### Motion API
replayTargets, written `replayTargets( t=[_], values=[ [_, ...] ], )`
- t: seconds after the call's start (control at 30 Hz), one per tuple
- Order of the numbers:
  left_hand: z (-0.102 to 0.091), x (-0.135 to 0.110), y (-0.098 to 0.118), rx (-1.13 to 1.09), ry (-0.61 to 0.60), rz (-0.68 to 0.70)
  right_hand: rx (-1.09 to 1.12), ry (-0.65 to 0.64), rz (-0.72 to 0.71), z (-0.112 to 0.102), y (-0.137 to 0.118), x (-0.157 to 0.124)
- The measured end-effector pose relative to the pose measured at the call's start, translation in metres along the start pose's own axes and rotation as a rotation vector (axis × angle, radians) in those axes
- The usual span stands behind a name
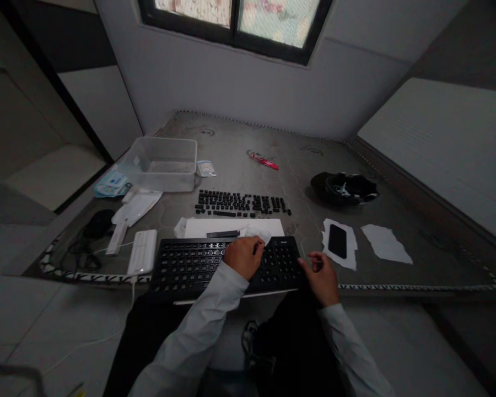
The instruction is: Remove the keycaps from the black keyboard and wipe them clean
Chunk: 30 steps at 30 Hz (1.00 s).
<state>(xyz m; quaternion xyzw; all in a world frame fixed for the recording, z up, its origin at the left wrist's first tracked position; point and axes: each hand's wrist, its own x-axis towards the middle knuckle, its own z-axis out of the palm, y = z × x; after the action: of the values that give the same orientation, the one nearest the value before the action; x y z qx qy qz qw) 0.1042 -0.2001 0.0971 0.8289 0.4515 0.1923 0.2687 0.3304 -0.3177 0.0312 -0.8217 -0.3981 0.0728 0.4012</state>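
A black keyboard (190, 264) without its keycaps lies at the near edge of a grey mat. My left hand (243, 256) rests on its middle, fingers closed round a small white wipe (259, 234). My right hand (321, 274) sits at the keyboard's right end, fingers curled against its corner. Rows of loose black keycaps (240, 204) lie beyond a white sheet (231, 226) just behind the keyboard. A dark flat tool (222, 234) lies on that sheet.
A clear plastic tub (161, 162) stands at the back left. A black phone (337, 241) lies on torn paper to the right, another paper scrap (386, 242) beside it. A black bundle (344, 188), a red wrapper (264, 160), a white device (142, 252) and a mouse (97, 223) lie around.
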Motion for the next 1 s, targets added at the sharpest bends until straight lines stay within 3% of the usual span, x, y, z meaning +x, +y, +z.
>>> replayTargets(
  t=[0.23,0.43,0.53,0.63,0.73,0.87,1.0],
  values=[
    [0.007,0.005,-0.012,0.105,0.11,-0.026,0.067,0.112,-0.027,-0.01,-0.019,-0.001],
    [0.014,0.013,-0.02,0.274,0.11,-0.041,0.23,-0.052,-0.169,0.006,-0.073,-0.019],
    [0.014,0.014,-0.018,0.266,0.189,0.007,0.278,-0.073,-0.22,0.022,-0.092,-0.02],
    [0.014,0.013,-0.013,0.107,0.263,0.167,0.479,-0.063,-0.135,0.036,-0.103,-0.015],
    [0.016,0.014,-0.01,-0.155,0.253,0.329,0.788,-0.166,-0.001,0.043,-0.113,-0.014],
    [0.017,0.016,-0.01,-0.337,0.184,0.306,0.883,-0.199,0.085,0.045,-0.12,-0.016],
    [0.012,0.018,-0.013,-0.304,0.132,0.265,0.859,-0.137,0.165,0.045,-0.119,-0.013]
  ],
)
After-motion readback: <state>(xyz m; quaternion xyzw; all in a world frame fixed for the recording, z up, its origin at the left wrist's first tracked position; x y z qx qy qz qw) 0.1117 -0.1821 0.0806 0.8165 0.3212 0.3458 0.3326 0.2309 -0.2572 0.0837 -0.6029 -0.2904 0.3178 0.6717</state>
